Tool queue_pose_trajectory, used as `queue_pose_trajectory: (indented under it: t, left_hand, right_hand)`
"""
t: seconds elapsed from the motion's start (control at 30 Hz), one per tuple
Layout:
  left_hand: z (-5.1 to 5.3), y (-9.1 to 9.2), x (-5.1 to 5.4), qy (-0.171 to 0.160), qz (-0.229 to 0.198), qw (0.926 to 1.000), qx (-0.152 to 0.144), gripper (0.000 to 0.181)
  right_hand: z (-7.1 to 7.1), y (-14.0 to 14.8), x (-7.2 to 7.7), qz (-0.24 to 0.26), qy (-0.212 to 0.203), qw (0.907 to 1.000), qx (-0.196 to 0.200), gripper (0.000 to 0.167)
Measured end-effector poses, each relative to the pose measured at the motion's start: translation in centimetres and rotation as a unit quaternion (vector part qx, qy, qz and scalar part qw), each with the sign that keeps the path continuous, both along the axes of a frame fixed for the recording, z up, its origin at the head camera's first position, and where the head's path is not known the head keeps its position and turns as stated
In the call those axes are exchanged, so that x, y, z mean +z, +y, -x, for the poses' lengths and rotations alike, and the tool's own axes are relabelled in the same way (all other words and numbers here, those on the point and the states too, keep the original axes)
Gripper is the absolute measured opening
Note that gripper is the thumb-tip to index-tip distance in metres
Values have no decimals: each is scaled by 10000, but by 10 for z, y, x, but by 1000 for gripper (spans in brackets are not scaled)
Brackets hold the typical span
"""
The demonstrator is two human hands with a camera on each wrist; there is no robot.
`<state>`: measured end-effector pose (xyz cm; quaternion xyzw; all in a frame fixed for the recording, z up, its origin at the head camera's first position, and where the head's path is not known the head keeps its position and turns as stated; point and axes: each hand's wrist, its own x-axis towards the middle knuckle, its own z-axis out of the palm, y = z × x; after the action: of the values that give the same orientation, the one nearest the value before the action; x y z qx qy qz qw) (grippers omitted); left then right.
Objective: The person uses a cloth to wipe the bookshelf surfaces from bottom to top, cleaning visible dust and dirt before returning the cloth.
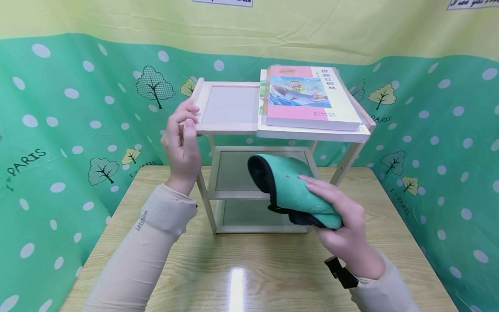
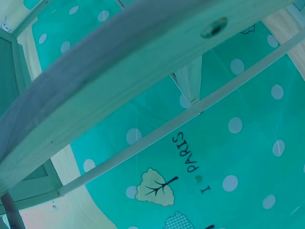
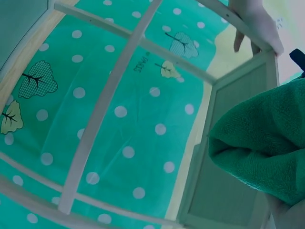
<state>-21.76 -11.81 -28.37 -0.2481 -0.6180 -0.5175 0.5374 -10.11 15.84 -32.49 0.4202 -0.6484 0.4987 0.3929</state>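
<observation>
A small white shelf rack [image 1: 226,132] with three tiers stands on the wooden table. My left hand [image 1: 183,145] grips the left edge of its top tier, thumb on the near side; the left wrist view shows only the rack's frame [image 2: 143,71] from close by. In my right hand [image 1: 347,221] is a folded green cloth [image 1: 300,186] with black edging, held in front of the middle tier. Close up in the right wrist view, the cloth [image 3: 267,138] appears as a thick fold, with part of the right hand [image 3: 288,212] below it.
Two stacked books, the upper a pink and white one [image 1: 312,97], lie on the right half of the top tier. The wooden table [image 1: 195,273] extends toward me. A green dotted curtain [image 1: 62,130] surrounds the back and sides.
</observation>
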Motion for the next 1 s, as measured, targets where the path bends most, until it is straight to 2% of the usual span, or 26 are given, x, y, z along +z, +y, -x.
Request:
queue_pose_trajectory:
  t: [0.33, 0.57, 0.6, 0.7, 0.8, 0.93, 1.0]
  left_hand:
    - [-1, -1, 1, -5, -7, 10000, -9, 30]
    - [0, 0, -1, -31, -5, 10000, -10, 30]
    - [0, 0, -1, -28, -10, 10000, -19, 30]
    - [0, 0, -1, -22, -11, 10000, -38, 30]
    - [0, 0, 0, -16, -19, 10000, -55, 30]
    - [0, 0, 0, -29, -28, 10000, -76, 30]
    - [-1, 0, 0, -40, -35, 10000, -84, 30]
  right_hand:
    - [-12, 24, -5, 593, -762, 9949, -303, 61]
    - [-23, 40, -10, 1301, -1059, 9854, -288, 47]
    - [-25, 42, -11, 1378, -1058, 9838, -435, 45]
    - [-31, 48, -13, 1657, -1112, 9759, -885, 43]
    - [-37, 54, -15, 1981, -1276, 9659, -1076, 43]
    - [-41, 65, -20, 2681, -1397, 9515, -563, 46]
    - [-42, 70, -23, 3059, -1411, 9404, -459, 49]
